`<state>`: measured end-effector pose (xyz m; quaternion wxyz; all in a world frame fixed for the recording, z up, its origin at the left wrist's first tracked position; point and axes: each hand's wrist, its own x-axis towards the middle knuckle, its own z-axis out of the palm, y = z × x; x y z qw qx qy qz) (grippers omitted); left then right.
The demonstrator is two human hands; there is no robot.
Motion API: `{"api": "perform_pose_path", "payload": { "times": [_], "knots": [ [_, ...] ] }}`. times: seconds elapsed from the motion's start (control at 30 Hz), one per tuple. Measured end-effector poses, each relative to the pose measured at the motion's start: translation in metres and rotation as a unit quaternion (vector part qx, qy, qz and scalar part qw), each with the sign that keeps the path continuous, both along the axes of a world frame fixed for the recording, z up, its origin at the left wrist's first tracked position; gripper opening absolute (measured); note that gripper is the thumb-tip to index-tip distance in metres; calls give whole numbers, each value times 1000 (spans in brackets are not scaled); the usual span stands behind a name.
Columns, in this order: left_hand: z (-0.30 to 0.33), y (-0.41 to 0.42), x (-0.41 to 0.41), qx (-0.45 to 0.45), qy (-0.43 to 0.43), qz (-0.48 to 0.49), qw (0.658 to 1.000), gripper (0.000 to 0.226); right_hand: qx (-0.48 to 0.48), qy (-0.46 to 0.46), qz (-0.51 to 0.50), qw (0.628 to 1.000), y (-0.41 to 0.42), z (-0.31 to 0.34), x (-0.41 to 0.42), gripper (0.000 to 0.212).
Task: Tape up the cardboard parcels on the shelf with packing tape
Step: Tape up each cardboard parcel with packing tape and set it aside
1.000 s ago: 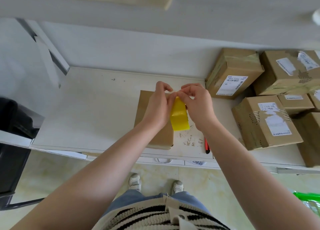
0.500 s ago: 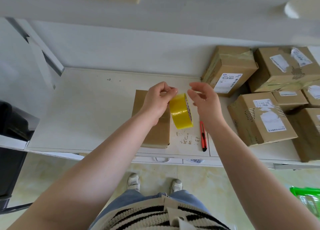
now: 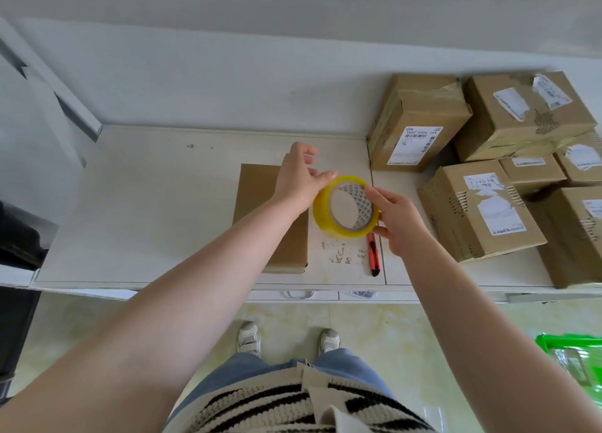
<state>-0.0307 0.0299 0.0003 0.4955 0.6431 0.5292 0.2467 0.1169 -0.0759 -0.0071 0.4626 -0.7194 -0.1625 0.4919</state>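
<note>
The step in hand looked to be freeing the tape's end: the roll (image 3: 346, 206) was held above the shelf (image 3: 163, 211), just right of the flat parcel (image 3: 257, 188). The right hand (image 3: 395, 219) had its grip closed on the roll's right rim, while the left hand (image 3: 298, 181) reached forward, fingertips (image 3: 327, 175) pinching at its top-left edge. Next, the end probably needed peeling and drawing out across the parcel.
</note>
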Motion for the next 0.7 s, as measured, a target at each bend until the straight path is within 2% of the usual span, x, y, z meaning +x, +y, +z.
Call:
{"api": "perform_pose_path", "payload": {
  "times": [0.17, 0.3, 0.43, 0.53, 0.6, 0.67, 0.7],
  "knots": [
    [-17, 1, -16, 128, 98, -18, 987, 40, -100, -35, -64, 992, -4, -29, 2, 13],
    [-35, -4, -51, 171, 229, 61, 956, 50, -151, -100, -17, 983, 3, -57, -13, 33],
    [-49, -10, -79, 118, 287, 119, 943, 87, -211, -253, 81, 941, 11, -58, -27, 48],
    [-56, -7, -91, 38, 284, 126, 950, 104, -77, -317, 46, 944, 13, -32, -58, 39],
    [-56, -6, -94, -31, 274, 124, 953, 104, -15, -304, 99, 948, 15, -18, -91, 29],
    [-58, -6, -94, -84, 259, 101, 957, 93, -30, -277, 171, 945, 19, -17, -121, 23],
    [-59, -7, -95, -93, 249, 88, 960, 82, -43, -265, 176, 947, 22, -20, -131, 25]
  ]
}}
